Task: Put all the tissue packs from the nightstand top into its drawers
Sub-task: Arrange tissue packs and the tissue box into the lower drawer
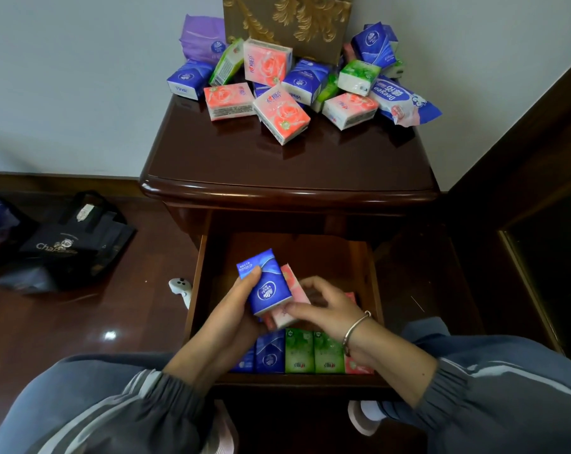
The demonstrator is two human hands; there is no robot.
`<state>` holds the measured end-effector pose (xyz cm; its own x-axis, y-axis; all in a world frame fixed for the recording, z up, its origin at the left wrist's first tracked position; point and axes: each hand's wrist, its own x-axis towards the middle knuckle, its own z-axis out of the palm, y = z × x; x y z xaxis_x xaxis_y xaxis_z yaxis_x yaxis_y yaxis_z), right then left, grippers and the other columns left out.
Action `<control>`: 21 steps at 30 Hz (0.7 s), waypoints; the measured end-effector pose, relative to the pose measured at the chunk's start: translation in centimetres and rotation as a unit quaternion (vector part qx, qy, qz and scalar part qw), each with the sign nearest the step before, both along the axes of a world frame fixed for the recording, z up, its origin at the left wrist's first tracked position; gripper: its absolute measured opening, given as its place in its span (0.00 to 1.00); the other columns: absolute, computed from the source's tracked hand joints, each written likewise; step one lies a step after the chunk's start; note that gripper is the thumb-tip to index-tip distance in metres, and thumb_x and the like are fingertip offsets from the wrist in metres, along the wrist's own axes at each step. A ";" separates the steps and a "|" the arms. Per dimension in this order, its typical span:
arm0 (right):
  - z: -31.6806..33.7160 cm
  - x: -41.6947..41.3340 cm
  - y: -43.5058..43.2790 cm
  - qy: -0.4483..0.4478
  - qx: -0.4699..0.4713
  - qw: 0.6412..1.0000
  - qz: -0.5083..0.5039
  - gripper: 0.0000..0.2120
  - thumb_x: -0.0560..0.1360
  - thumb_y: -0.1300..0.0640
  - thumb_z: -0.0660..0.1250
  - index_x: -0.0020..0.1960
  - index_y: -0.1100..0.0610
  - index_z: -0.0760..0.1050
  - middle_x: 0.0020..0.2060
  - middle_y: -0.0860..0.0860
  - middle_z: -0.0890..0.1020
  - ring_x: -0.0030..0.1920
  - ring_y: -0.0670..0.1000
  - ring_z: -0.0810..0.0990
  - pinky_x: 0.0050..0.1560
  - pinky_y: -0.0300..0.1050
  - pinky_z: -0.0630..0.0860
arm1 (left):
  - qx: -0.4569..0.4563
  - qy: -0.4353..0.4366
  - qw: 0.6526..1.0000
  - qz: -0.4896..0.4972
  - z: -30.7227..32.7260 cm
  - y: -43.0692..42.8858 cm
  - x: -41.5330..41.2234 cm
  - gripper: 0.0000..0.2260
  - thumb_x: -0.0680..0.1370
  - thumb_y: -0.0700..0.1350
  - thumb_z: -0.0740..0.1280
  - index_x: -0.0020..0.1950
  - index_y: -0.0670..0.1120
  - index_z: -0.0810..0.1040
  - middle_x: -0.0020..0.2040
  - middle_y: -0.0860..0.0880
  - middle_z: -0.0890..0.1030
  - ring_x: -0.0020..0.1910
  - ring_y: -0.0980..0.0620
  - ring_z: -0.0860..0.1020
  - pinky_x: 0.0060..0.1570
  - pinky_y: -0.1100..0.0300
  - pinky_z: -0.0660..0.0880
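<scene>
Currently, the left hand (235,311) grips a blue pack (266,285), with the thumb across its upper face and the fingers curled beneath it. The pack is held tilted above the open drawer (195,290). The right hand (325,309) is curled, its thumb and fingertips pinching a pink pack (295,286) that lies directly under the blue pack and touches it. A metal bracelet (356,329) circles the right wrist.

Both hands are positioned over the middle of the drawer, which is pulled out of the nightstand (277,158) toward the person. A row of stored packs (299,352) stands on edge along the drawer's near wall: blue at the left, two green in the centre, pink at the right. The far part of the drawer floor is bare wood.

On the nightstand top, a pile of tissue packs (282,113) in pink, blue and green sits at the rear, in front of a gold-patterned box (287,21). A purple pack (200,37) lies at the rear left and a longer wipes pack (402,99) at the right edge.

On the floor to the left are a black bag (68,244) and, just beside the drawer, a small white object (179,286).
</scene>
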<state>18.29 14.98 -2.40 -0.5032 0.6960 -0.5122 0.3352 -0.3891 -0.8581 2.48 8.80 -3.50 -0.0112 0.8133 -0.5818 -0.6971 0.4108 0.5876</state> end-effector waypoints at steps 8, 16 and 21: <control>-1.0 2.2 4.4 -0.025 -0.087 0.990 -0.112 0.10 0.72 0.58 0.70 0.52 0.56 0.74 0.47 0.54 0.83 0.43 0.50 0.82 0.39 0.41 0.77 | -0.045 -0.001 0.991 0.128 0.3 0.7 -0.7 0.15 0.78 0.47 0.64 0.63 0.42 0.73 0.49 0.42 0.84 0.44 0.46 0.83 0.37 0.50 0.82; -6.9 3.6 4.9 -0.533 0.235 0.804 0.122 0.15 0.76 0.55 0.65 0.59 0.60 0.70 0.55 0.57 0.80 0.55 0.58 0.80 0.50 0.49 0.76 | -0.088 0.046 0.990 0.103 0.1 0.5 -1.1 0.17 0.79 0.49 0.64 0.66 0.45 0.71 0.60 0.38 0.80 0.57 0.40 0.80 0.44 0.48 0.82; -8.4 3.1 4.3 -0.595 0.301 0.722 0.187 0.16 0.79 0.66 0.54 0.65 0.61 0.69 0.57 0.56 0.79 0.55 0.56 0.80 0.49 0.47 0.77 | -0.094 0.044 0.991 0.081 -0.6 0.4 -1.2 0.16 0.79 0.50 0.64 0.65 0.46 0.72 0.60 0.39 0.80 0.56 0.42 0.80 0.38 0.52 0.82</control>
<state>21.39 19.23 -10.82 -0.1666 0.9018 -0.3987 0.9589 0.2423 0.1474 1.28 9.19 -4.11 -0.1904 0.6744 -0.7134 -0.7127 0.4049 0.5729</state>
